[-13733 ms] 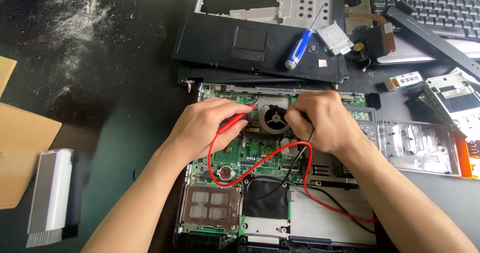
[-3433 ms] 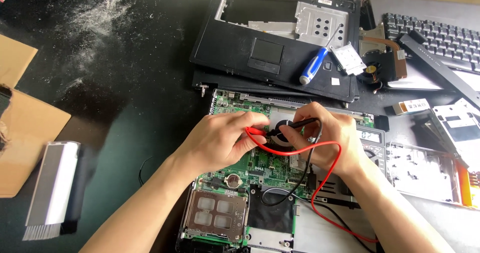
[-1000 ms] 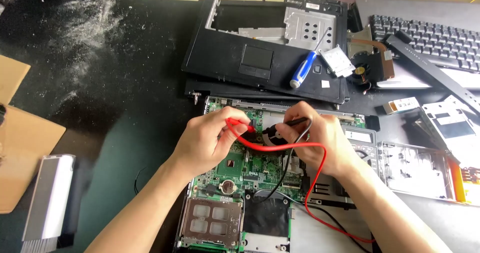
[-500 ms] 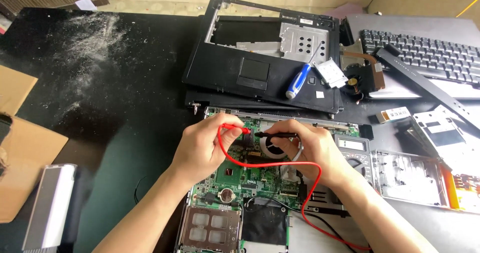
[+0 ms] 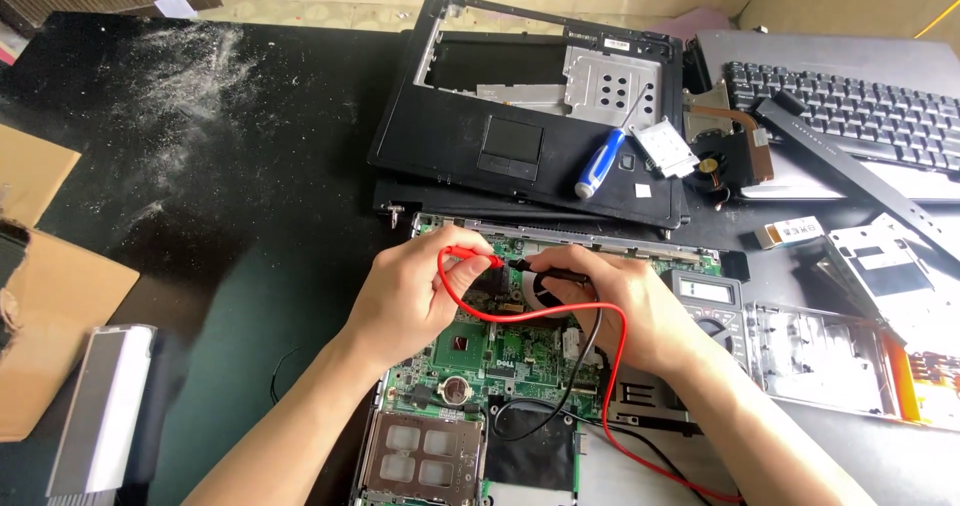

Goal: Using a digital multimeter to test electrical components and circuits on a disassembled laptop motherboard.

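Soft, even daylight falls across the black table (image 5: 250, 216), brightest toward twelve o'clock, where the pale floor washes out. Shadows stay faint and short under both forearms. Mild glare sits on the metal plate (image 5: 815, 351) at three o'clock. Focus holds sharp at centre; edges bow slightly with wide-angle distortion, softening near seven o'clock.

Red probe (image 5: 470, 255), black probe (image 5: 545, 265) — green motherboard (image 5: 500, 351), blue-handled screwdriver (image 5: 598, 163).

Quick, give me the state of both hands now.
Left hand: closed on the red probe.
Right hand: closed on the black probe.
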